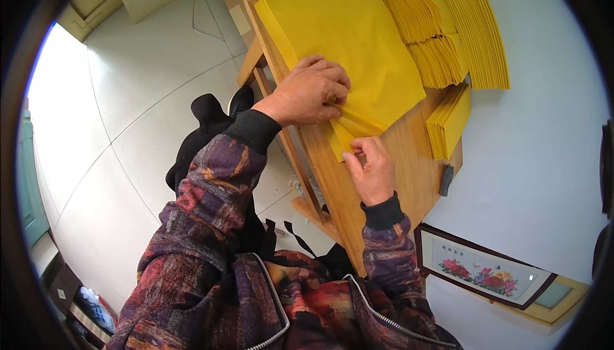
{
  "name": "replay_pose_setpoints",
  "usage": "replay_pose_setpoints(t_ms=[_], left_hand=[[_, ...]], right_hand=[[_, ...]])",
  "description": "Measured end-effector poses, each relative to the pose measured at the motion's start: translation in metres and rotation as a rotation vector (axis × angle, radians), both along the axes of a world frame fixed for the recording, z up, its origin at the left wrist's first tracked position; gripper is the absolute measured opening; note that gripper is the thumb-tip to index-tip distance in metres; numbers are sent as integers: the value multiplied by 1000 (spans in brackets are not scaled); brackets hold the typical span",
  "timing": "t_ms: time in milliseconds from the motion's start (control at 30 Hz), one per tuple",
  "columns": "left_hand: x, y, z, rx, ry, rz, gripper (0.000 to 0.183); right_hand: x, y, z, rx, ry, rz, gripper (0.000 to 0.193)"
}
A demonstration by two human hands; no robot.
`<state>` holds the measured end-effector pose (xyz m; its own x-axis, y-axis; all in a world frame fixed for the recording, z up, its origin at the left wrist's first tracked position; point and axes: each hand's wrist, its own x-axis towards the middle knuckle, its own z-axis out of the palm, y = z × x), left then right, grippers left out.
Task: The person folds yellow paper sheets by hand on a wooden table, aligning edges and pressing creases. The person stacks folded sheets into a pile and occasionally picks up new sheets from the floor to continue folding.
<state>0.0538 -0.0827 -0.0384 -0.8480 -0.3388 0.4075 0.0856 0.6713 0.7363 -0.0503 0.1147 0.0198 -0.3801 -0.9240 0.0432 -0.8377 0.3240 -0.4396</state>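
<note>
A thick stack of large yellow sheets [345, 30] lies on the wooden table; whether they are paper or thin cloth I cannot tell. At its near corner one yellow sheet [358, 123] is bent up into a fold. My left hand [310, 91] rests over the stack's left side, fingers curled and closed on the raised edge of that sheet. Lower and to the right, my right hand [372, 169] pinches the sheet's near edge between thumb and fingers. The fingertips partly hide where each hand grips.
Folded yellow bundles [435, 62] stand in rows along the table's far right side, by the white wall. A smaller yellow bundle [449, 123] and a dark grey block [446, 180] lie nearer. The wooden table [409, 158] has its open edge at left. A cardboard box [240, 7] stands behind.
</note>
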Motion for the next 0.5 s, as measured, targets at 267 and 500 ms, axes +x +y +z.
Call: replay_pose_setpoints(t_ms=[267, 500], left_hand=[[-1, 1, 2, -1, -29, 1, 10], [1, 0, -1, -26, 8, 8, 12]], right_hand=[[-1, 1, 3, 0, 138, 78, 18], [-1, 8, 1, -40, 22, 16, 13]])
